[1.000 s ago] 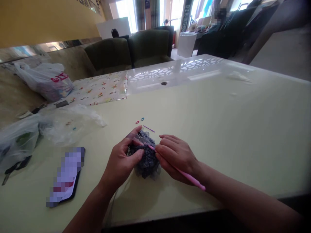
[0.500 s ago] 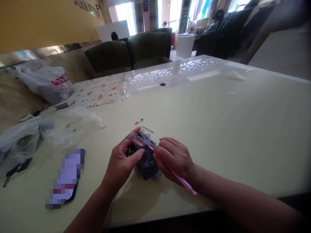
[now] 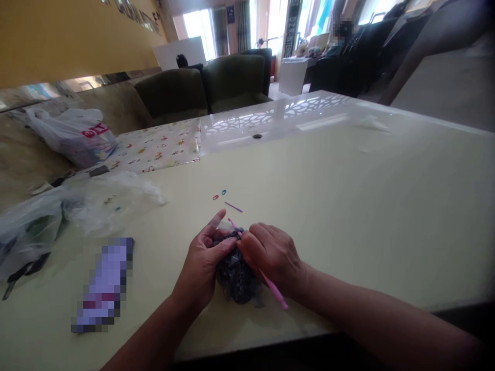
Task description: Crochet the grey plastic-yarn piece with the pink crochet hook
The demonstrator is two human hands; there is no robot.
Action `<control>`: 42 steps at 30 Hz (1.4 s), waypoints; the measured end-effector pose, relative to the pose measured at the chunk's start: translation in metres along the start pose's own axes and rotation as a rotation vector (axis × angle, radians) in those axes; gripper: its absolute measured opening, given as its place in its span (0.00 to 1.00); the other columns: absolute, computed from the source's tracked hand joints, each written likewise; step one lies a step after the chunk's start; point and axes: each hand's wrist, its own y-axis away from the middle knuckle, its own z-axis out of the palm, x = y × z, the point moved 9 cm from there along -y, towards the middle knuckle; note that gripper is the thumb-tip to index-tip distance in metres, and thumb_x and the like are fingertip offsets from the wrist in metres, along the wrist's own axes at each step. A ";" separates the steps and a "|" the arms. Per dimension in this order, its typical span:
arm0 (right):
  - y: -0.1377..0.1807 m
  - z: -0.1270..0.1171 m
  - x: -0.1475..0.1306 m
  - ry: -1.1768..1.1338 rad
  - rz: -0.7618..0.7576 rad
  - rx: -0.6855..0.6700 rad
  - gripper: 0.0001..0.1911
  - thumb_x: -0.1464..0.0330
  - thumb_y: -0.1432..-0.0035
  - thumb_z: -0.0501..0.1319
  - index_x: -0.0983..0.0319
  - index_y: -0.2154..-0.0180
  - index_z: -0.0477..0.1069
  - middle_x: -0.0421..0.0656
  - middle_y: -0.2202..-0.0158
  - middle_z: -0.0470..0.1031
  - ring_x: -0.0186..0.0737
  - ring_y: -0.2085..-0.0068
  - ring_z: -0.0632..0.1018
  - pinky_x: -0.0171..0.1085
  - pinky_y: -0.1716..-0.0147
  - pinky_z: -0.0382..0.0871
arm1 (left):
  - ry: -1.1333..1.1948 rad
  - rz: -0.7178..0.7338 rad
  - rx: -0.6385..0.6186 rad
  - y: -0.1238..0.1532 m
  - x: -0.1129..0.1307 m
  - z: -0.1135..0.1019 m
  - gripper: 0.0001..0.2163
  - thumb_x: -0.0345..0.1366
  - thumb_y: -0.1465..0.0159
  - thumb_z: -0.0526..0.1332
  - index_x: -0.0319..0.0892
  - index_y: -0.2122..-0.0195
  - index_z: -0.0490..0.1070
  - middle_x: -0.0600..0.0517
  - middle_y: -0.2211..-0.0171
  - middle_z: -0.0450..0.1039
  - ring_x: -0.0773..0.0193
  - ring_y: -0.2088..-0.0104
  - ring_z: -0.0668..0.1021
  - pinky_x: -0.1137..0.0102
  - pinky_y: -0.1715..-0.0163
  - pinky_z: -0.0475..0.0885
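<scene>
Dark grey crocheted yarn bundle (image 3: 235, 268) worked near the near edge of the pale yellow table (image 3: 348, 206).
It is pinched by the left hand (image 3: 203, 263); a pink crochet hook (image 3: 270, 286) is gripped by the right hand (image 3: 270, 252) (bag lettering at the far-left corner unreadable).

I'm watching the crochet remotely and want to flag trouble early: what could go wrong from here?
1. The right hand holds the pink crochet hook with its tip close to the left hand fingers; a slip might poke them.
2. The dark yarn piece is bunched between both hands, so the hook may snag a wrong loop.
3. The small stitch markers lie loose on the smooth table and could be brushed away.
</scene>
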 end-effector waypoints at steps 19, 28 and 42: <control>-0.013 -0.013 0.022 -0.616 0.000 -0.128 0.09 0.74 0.36 0.57 0.62 0.69 0.70 0.42 0.71 0.71 0.36 0.69 0.73 0.35 0.70 0.68 | 0.094 -0.053 -0.213 -0.009 0.018 -0.002 0.31 0.27 0.49 0.69 0.43 0.42 0.72 0.53 0.70 0.75 0.66 0.68 0.77 0.72 0.65 0.71; -0.008 0.011 0.047 -1.062 0.339 -0.206 0.11 0.70 0.34 0.57 0.62 0.71 0.70 0.41 0.71 0.70 0.36 0.66 0.75 0.40 0.57 0.73 | -0.036 0.033 -0.267 -0.010 0.019 0.003 0.24 0.30 0.49 0.71 0.47 0.48 0.78 0.53 0.69 0.77 0.65 0.66 0.77 0.71 0.61 0.70; 0.010 0.010 0.050 -0.896 0.574 -0.002 0.09 0.69 0.36 0.58 0.60 0.71 0.65 0.32 0.80 0.60 0.27 0.79 0.60 0.28 0.81 0.53 | -0.296 0.153 -0.260 -0.008 0.015 0.010 0.19 0.43 0.43 0.71 0.49 0.50 0.79 0.46 0.44 0.73 0.47 0.41 0.70 0.55 0.40 0.62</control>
